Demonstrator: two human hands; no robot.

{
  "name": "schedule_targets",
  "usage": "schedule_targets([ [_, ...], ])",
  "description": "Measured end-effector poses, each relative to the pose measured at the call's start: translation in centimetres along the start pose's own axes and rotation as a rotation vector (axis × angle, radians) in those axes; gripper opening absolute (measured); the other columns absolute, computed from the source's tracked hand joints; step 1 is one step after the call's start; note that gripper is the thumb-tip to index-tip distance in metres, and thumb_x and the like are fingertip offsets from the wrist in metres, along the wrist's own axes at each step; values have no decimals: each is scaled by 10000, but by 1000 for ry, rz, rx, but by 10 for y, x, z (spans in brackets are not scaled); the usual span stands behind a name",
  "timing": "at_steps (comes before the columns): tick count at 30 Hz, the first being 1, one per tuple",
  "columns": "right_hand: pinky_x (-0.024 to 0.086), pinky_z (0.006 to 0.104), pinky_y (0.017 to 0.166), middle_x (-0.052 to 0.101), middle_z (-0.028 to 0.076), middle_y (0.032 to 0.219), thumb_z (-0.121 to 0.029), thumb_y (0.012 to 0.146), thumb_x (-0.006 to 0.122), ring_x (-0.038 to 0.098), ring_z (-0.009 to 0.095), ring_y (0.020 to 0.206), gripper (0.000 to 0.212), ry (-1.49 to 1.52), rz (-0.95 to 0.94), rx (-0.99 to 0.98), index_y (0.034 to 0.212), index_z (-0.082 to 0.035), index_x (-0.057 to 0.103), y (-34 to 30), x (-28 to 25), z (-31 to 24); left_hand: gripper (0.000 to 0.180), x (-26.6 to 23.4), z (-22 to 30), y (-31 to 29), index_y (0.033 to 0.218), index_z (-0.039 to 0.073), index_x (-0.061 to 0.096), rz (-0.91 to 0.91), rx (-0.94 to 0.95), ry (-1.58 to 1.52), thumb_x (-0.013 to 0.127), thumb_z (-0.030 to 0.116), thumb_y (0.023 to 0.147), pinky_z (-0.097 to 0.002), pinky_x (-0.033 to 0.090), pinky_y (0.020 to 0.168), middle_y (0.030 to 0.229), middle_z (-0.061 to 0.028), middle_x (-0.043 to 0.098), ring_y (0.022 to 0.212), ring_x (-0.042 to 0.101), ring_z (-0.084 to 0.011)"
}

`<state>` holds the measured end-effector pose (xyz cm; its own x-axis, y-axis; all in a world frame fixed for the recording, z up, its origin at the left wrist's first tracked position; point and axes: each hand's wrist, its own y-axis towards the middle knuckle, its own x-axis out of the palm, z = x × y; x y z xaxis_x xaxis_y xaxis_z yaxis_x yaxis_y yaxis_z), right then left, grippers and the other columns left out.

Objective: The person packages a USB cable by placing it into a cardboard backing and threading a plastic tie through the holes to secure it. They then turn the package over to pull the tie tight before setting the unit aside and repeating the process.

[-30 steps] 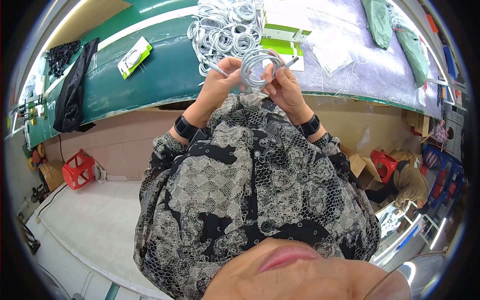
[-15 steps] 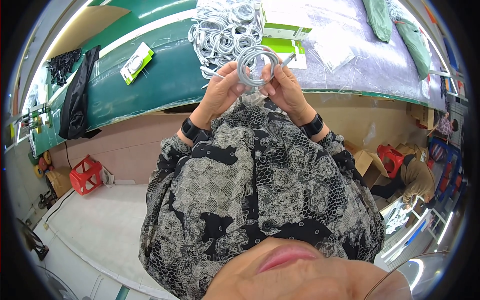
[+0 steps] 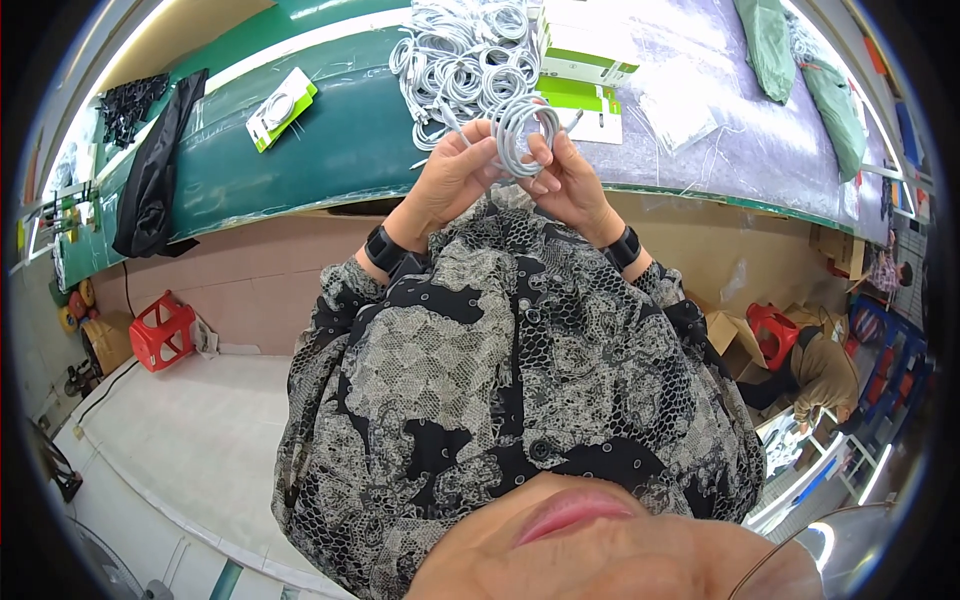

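A coiled light-grey cable (image 3: 508,148) is held up between my two hands, just in front of the table's near edge. My left hand (image 3: 455,178) pinches the coil's left side, and one cable end sticks up beside its fingers. On the right side my right hand (image 3: 570,190) grips the coil with thumb and fingers, the plug end (image 3: 575,120) pointing up to the right. Directly beyond the hands lies a heap of similar coiled cables (image 3: 465,65). White-and-green packages (image 3: 580,95) lie to the right of that heap.
The green-topped table (image 3: 350,150) curves across the far side. A packaged cable (image 3: 280,110) and a black cloth (image 3: 160,165) lie left; green bags (image 3: 832,115) lie right. Red stools (image 3: 163,330), an open carton (image 3: 735,345) and a bent-over person (image 3: 825,370) are lower down.
The coil has tilted and looks narrower between my hands. Its plug end has dipped slightly toward the right hand. The whole view has shifted a little.
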<state>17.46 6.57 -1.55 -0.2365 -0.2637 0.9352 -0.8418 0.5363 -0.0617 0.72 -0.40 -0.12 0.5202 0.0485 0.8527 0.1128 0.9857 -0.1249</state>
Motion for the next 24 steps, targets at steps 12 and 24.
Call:
schedule_targets([
  [12,392,228,594,474,6,824,-288,987,385,375,60,540,458,-180,96,-97,1395,-118,266,1,11,0,193,-13,-10,-2,1094,58,515,15,7,-35,533,154,927,-280,473,724,969,-24,583,826,563,-101],
  [24,394,230,544,537,44,860,-254,990,381,391,66,530,496,-419,116,-44,1425,-63,239,-17,31,-14,162,-19,-3,-4,1078,64,506,-111,-141,-97,501,130,931,-229,384,555,719,47,467,521,357,-34],
])
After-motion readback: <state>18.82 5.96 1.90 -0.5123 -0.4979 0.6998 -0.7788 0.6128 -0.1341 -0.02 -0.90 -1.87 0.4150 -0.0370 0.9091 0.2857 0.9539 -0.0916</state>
